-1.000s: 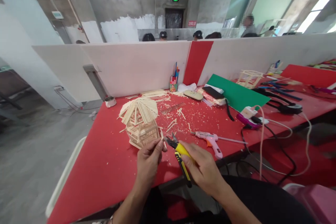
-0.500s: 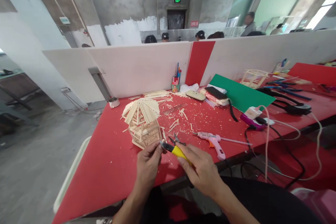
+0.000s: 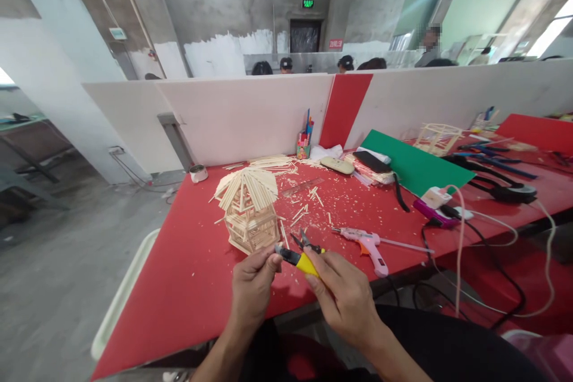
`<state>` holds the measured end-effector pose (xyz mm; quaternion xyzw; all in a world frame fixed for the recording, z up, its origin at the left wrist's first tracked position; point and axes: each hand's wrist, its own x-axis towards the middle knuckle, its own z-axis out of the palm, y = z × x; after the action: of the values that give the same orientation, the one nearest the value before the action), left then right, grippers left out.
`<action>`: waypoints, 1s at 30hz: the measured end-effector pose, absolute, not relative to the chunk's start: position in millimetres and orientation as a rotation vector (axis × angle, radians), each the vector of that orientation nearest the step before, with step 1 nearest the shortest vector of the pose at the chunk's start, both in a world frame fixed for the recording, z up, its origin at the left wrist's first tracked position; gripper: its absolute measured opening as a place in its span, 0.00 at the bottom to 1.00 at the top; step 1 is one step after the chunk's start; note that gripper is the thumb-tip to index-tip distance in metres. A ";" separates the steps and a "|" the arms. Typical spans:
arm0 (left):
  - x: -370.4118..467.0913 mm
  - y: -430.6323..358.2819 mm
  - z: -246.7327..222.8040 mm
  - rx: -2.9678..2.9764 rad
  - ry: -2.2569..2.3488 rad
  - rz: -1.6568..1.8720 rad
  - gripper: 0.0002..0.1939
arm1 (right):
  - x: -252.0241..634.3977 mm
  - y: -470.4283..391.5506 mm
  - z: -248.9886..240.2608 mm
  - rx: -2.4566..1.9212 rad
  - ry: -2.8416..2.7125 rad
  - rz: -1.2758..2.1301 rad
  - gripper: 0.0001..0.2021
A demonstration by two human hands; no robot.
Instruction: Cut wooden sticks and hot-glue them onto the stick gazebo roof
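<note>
Our right hand (image 3: 347, 292) is clamped on a yellow-handled tool (image 3: 308, 265), its tip at our left hand (image 3: 254, 286), fingers pinched together, on what we can't tell. Close beyond: stick pavilion (image 3: 250, 215), open-jawed cutters (image 3: 305, 240), pink glue gun (image 3: 369, 246), scattered offcuts (image 3: 300, 213).

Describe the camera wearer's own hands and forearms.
The left hand and right hand are ungloved, with no ring that I can make out. The left forearm and right forearm are bare as far as they show, no sleeve in view.
</note>
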<state>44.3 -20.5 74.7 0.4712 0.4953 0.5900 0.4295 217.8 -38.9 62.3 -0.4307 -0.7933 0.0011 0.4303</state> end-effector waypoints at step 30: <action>42.9 -23.6 69.9 1.088 1.296 1.458 0.14 | 208.3 -39.1 58.6 -1.166 -2.020 0.116 0.17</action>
<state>42.9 -23.6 69.9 0.4378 0.5214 0.5867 0.4386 208.3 -39.1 58.6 -0.4595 -0.7955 0.0457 0.3924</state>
